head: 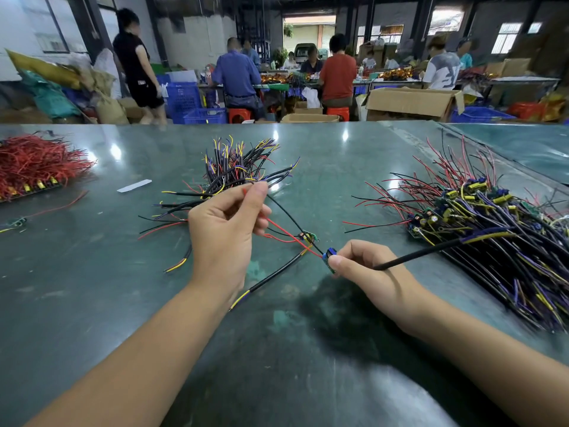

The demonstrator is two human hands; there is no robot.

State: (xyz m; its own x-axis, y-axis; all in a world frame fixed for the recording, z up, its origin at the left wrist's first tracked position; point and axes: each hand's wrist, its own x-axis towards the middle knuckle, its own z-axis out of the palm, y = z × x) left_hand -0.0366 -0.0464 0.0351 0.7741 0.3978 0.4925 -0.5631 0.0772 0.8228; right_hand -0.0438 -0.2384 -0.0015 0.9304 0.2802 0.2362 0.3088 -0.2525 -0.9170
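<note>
The left hand (224, 229) pinches the red and black leads (277, 226) above the counter (92, 288); the right hand (366, 266) grips their small board (329, 257). Best draw both leads taut, clear of the wired pile (492, 229) alongside.

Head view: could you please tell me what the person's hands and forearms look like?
Both the left hand and the right hand are bare: no gloves, rings or watch. The left forearm and right forearm are bare too; no sleeve shows.
</note>
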